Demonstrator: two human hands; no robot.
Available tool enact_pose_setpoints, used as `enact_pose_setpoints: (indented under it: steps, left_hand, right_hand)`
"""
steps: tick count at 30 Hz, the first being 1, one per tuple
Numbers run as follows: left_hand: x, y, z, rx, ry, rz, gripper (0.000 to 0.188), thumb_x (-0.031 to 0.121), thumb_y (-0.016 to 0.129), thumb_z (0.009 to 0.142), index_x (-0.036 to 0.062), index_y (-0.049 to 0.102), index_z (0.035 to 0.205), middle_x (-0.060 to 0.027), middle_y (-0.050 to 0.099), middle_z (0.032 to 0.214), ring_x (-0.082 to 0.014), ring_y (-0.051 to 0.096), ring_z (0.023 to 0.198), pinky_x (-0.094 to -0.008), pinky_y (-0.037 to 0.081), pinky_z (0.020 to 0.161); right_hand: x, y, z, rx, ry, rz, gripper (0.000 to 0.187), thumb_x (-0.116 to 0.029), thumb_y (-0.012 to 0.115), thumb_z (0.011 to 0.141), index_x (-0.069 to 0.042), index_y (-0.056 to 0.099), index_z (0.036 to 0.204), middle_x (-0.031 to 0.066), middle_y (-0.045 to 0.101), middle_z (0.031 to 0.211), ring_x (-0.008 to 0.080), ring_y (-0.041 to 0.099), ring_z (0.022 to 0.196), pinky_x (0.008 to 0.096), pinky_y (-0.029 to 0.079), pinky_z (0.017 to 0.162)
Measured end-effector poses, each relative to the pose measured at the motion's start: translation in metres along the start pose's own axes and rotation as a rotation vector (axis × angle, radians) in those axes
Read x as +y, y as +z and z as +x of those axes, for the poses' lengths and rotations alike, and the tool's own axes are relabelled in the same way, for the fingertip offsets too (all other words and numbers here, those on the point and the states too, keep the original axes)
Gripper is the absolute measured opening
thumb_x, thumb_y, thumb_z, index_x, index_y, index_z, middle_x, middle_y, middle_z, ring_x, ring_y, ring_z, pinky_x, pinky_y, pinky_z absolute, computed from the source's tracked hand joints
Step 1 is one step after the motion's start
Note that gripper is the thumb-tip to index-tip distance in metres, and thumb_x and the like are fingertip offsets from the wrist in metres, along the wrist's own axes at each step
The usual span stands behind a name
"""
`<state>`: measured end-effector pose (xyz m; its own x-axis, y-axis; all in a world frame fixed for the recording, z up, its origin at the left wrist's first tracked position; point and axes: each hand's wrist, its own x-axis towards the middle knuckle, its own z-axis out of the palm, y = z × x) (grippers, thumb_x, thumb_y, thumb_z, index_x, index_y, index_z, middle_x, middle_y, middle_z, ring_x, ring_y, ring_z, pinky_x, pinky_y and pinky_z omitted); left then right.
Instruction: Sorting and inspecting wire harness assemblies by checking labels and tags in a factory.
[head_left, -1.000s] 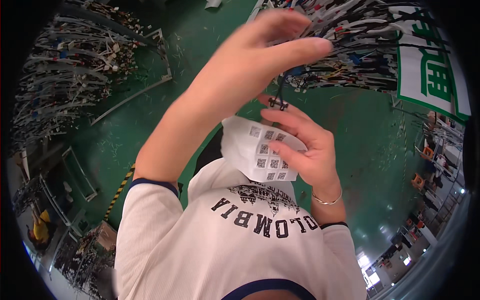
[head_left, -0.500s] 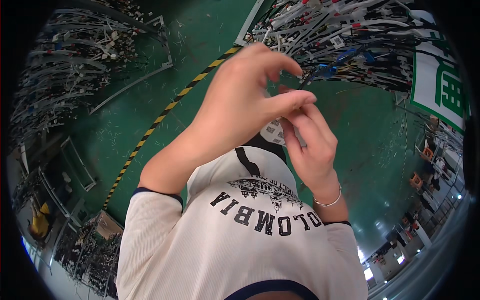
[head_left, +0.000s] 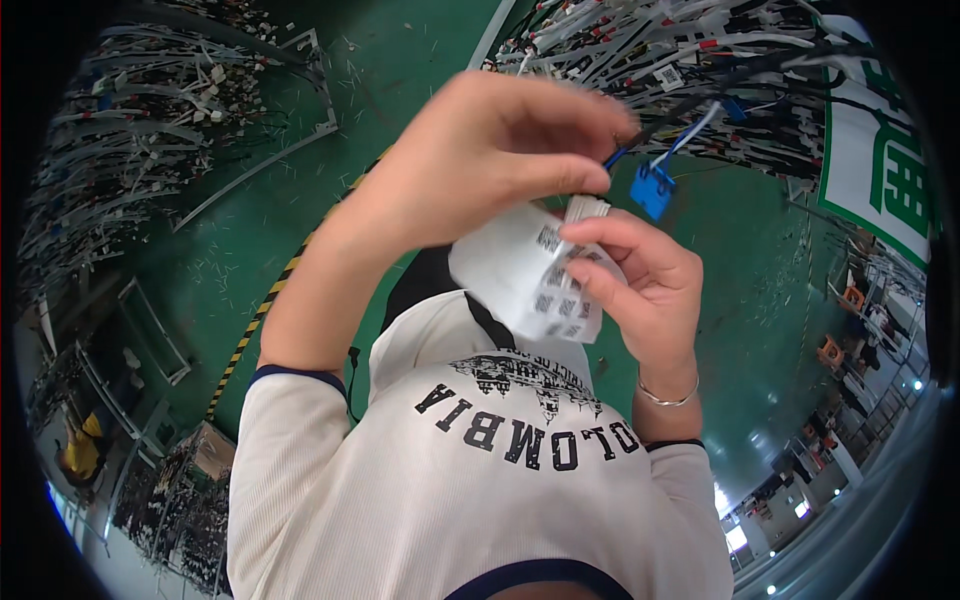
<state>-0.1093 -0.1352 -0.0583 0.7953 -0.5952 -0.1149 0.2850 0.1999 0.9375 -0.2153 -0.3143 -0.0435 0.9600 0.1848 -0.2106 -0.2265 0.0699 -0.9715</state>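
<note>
My left hand [head_left: 500,150] reaches across from the left, its fingers curled and its thumb bent toward them around the end of a black cable [head_left: 680,105]. Motion smears those fingertips. Just below the thumb shows a pale ribbed piece [head_left: 586,208], perhaps a connector. My right hand [head_left: 655,275] pinches a white sheet of small code labels [head_left: 560,300] between thumb and fingers, next to that pale piece. The sheet hangs over my lap. A blue connector [head_left: 652,190] on blue and white wires dangles to the right of my left fingertips.
Racks of bundled cables [head_left: 700,60] stand ahead on the right, and more hanging cables [head_left: 160,120] at the left. A white and green sign [head_left: 880,160] is at the right. Yellow-black tape [head_left: 262,315] crosses the green floor [head_left: 740,300], which has scattered scraps.
The label sheet has come into fuller view in my right hand, which shifted slightly right. The blue connector now hangs clear beside my hands. My left hand moved slightly, with its fingers reaching farther right.
</note>
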Motion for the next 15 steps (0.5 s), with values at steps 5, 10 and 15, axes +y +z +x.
enact_pose_setpoints:
  steps: [5,10,15]
  left_hand:
    - [0.007,0.011,-0.048,0.286,0.45,0.911,0.034,0.004,0.085,0.064,0.002,0.072,0.095,-0.0091,0.059,0.095,-0.02,0.057,0.083,-0.0293,0.048,0.066]
    - [-0.009,0.025,-0.055,0.31,0.434,0.931,0.032,0.003,0.084,0.064,0.0023,0.072,0.094,-0.0072,0.061,0.086,-0.0215,0.057,0.078,-0.0307,0.047,0.062]
    - [-0.016,0.03,-0.052,0.356,0.509,0.9,0.028,0.002,0.083,0.066,0.0026,0.071,0.092,-0.0075,0.066,0.084,-0.0218,0.06,0.072,-0.0302,0.046,0.058]
  right_hand:
    - [0.008,0.003,0.001,0.165,-0.089,0.013,0.029,0.014,0.061,0.088,0.008,0.058,0.116,0.0107,0.064,0.112,0.0137,0.063,0.101,0.0246,0.052,0.087]
    - [0.011,0.004,-0.002,0.202,-0.108,-0.054,0.029,0.015,0.061,0.086,0.007,0.056,0.114,0.0098,0.062,0.11,0.0134,0.063,0.1,0.0247,0.052,0.087]
    - [0.014,0.012,-0.001,0.251,-0.156,-0.101,0.029,0.017,0.061,0.085,0.005,0.054,0.11,0.0087,0.059,0.108,0.0135,0.062,0.1,0.0249,0.052,0.088]
